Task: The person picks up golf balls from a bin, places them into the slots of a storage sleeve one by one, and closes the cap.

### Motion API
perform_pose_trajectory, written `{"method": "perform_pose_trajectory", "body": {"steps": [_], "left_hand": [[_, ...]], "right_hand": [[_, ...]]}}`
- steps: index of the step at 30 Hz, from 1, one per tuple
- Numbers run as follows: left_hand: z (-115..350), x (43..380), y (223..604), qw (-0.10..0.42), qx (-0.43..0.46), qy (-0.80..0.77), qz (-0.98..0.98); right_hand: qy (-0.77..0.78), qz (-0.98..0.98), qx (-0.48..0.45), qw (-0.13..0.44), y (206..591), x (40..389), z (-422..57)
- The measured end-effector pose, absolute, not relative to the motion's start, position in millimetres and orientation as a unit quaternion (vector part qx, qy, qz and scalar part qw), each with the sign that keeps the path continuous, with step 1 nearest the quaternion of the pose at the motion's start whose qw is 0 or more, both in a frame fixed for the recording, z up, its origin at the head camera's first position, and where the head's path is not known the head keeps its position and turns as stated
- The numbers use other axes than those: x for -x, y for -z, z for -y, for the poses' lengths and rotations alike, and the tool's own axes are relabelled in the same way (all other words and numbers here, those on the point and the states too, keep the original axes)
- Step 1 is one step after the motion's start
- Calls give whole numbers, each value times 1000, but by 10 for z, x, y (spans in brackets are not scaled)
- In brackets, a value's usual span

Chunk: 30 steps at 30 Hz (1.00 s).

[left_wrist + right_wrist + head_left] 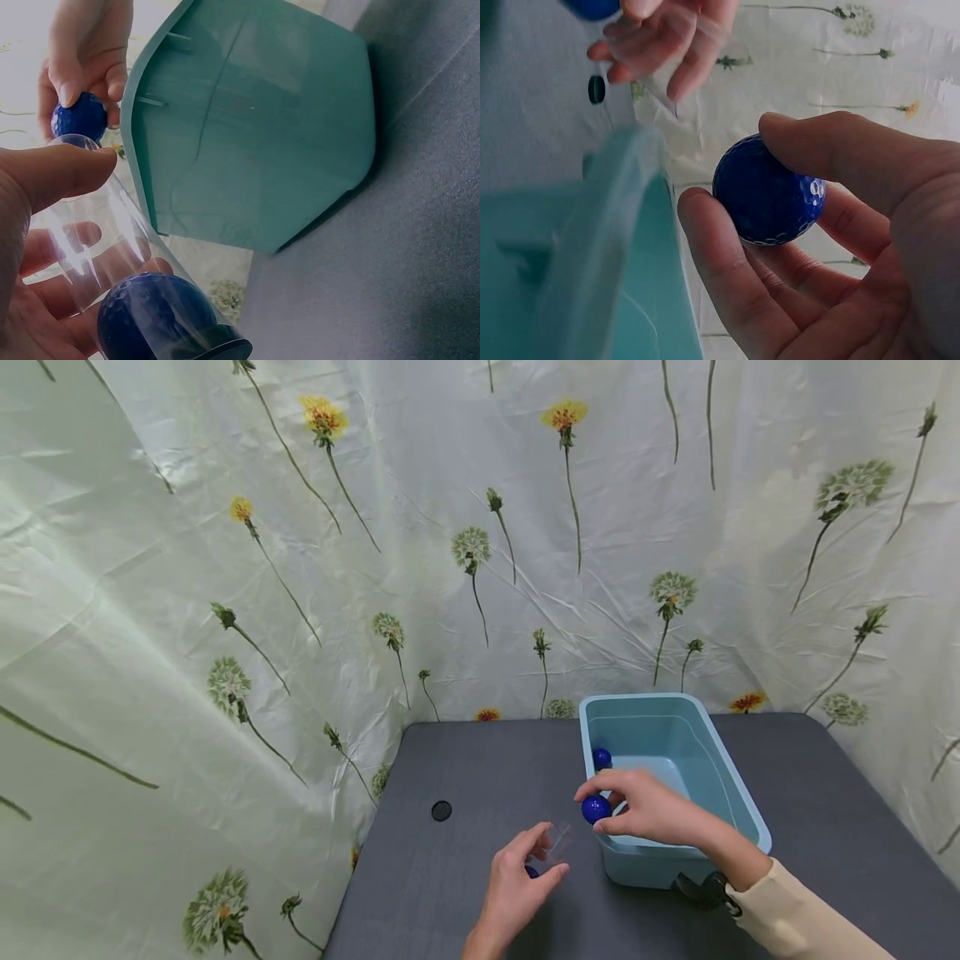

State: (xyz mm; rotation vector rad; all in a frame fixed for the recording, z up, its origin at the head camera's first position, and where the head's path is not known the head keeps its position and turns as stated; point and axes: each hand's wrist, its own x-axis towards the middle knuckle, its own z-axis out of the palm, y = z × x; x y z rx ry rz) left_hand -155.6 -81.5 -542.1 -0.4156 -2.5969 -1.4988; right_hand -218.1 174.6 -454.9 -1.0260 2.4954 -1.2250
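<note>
My left hand (pixel 517 881) grips a clear plastic tube (pixel 139 232), its thumb along one side and its fingers round the other. Inside the tube's lower end sits a blue golf ball (pixel 150 315), above a dark end cap (pixel 217 346). A second blue golf ball (pixel 761 195) is pinched between the thumb and fingers of my right hand (pixel 648 810). That hand is over the near left rim of a light blue bin (pixel 678 867), a little above and right of the tube. Another blue ball (pixel 602 758) lies in the bin by its left wall.
A round black cap (pixel 442 811) lies on the dark grey table (pixel 495 768), left of the hands. Behind the table hangs a pale curtain (pixel 420 568) printed with dandelions. The bin occupies the table's right part.
</note>
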Motion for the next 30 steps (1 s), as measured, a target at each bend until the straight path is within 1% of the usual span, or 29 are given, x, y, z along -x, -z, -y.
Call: {"method": "perform_pose_trajectory", "body": {"steps": [5,15,30], "left_hand": [[819,1550,5430,65,147,490,857],[820,1527,5401,60,153,489,857],[818,1507,5388,73,172,492,850]], "right_hand": [[423,-832,345,100,4588,2125,-1672],[425,-831,338,123,4554,2064,-1569],[449,-817,327,153,4578,2043,-1482]]}}
